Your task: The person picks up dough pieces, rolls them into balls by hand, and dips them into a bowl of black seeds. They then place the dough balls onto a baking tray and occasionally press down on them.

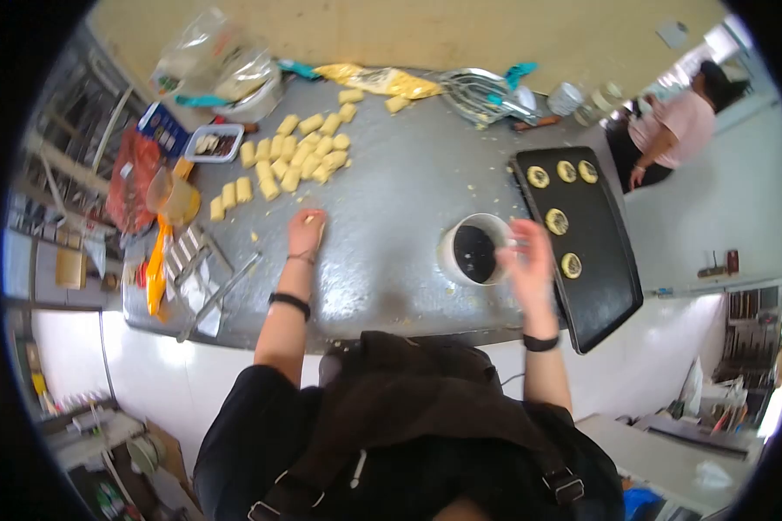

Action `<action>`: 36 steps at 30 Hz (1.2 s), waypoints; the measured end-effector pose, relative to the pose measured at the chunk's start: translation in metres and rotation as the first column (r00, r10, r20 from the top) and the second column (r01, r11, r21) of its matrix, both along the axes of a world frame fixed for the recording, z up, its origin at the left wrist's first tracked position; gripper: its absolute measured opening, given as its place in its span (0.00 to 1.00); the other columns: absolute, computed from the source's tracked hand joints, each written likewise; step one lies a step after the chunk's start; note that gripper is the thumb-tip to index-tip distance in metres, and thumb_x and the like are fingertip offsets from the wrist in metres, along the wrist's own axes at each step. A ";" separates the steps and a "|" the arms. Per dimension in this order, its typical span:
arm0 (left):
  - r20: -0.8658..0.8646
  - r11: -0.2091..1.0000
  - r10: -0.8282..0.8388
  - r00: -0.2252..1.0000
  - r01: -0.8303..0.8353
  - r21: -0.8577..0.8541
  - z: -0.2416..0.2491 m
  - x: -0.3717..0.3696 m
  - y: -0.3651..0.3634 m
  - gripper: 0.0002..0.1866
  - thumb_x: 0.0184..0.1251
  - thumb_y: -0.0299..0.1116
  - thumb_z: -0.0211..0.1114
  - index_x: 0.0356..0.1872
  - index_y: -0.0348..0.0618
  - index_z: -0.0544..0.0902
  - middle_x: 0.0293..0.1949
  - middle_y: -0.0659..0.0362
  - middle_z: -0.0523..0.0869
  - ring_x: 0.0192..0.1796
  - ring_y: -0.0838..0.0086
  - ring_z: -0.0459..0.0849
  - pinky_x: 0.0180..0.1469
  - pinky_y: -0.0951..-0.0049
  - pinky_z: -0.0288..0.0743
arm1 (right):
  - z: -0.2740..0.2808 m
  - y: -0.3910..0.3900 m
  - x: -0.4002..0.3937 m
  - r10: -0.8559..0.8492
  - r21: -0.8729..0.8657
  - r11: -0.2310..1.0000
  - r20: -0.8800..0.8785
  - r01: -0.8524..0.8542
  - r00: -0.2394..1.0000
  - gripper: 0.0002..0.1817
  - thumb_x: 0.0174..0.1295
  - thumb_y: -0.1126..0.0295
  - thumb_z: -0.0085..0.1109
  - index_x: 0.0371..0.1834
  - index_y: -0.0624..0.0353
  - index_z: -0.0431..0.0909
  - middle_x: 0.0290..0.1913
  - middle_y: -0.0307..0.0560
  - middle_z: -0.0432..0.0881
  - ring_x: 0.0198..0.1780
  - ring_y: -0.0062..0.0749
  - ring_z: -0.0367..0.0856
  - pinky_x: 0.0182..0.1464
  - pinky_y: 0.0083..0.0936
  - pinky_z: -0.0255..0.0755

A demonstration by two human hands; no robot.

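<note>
My left hand (pixel 307 233) rests low over the metal table with its fingers curled closed. What lies inside them, if anything, is hidden. Just beyond it are several short, pale yellow dough pieces (pixel 301 154), loosely grouped. My right hand (pixel 530 252) is beside the right rim of a white tub (pixel 447 252) with dark filling (pixel 475 253) in it. Motion smears its fingers, so their grip does not show. To the right, a black baking tray (pixel 595 286) bears several round dough pieces with dark tops (pixel 557 221).
Along the back of the table (pixel 391 174) lie a yellow bag (pixel 378 81) and wire whisks (pixel 478 95). A plastic box (pixel 215 143), a measuring jug (pixel 174 198) and a metal cutter (pixel 195 256) sit at left. Another person (pixel 682 126) stands beyond the tray.
</note>
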State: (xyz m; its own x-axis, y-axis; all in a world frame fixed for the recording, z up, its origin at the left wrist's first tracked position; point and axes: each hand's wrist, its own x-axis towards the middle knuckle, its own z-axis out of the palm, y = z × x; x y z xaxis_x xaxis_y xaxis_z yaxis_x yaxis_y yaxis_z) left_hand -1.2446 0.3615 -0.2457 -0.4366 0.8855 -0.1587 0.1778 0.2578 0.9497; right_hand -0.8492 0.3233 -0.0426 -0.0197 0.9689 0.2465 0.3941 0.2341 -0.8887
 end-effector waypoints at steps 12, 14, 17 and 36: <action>0.945 0.938 -0.327 0.008 -0.113 0.326 0.121 0.162 -0.071 0.17 0.77 0.45 0.42 0.57 0.54 0.73 0.58 0.61 0.75 0.63 0.67 0.72 0.66 0.62 0.66 | -0.011 -0.009 -0.137 0.221 0.428 0.835 0.316 -0.346 0.923 0.13 0.56 0.62 0.57 0.42 0.52 0.81 0.44 0.48 0.82 0.48 0.41 0.77 0.53 0.42 0.65; 0.965 0.957 -0.258 0.053 -0.123 0.263 0.112 0.166 -0.076 0.17 0.76 0.46 0.42 0.56 0.57 0.73 0.59 0.62 0.75 0.64 0.66 0.70 0.66 0.59 0.65 | -0.022 -0.019 -0.131 0.295 0.266 0.873 0.381 -0.410 0.876 0.18 0.60 0.63 0.56 0.53 0.55 0.78 0.56 0.46 0.78 0.61 0.41 0.71 0.67 0.42 0.60; 0.955 0.950 -0.294 0.031 -0.106 0.295 0.113 0.171 -0.080 0.17 0.76 0.47 0.42 0.57 0.57 0.73 0.58 0.62 0.76 0.64 0.67 0.71 0.66 0.60 0.65 | -0.035 -0.022 -0.134 0.269 0.216 0.906 0.370 -0.364 0.889 0.17 0.61 0.68 0.53 0.53 0.53 0.78 0.56 0.41 0.79 0.61 0.36 0.71 0.67 0.41 0.59; -0.014 0.692 -0.446 0.895 0.355 0.628 0.222 0.274 -0.050 0.41 0.71 0.63 0.44 0.68 0.33 0.61 0.65 0.48 0.67 0.68 0.63 0.65 0.68 0.64 0.58 | 0.043 -0.009 -0.017 0.450 0.376 0.893 -0.706 -0.248 0.547 0.28 0.73 0.66 0.37 0.74 0.65 0.52 0.76 0.51 0.51 0.78 0.35 0.44 0.76 0.31 0.38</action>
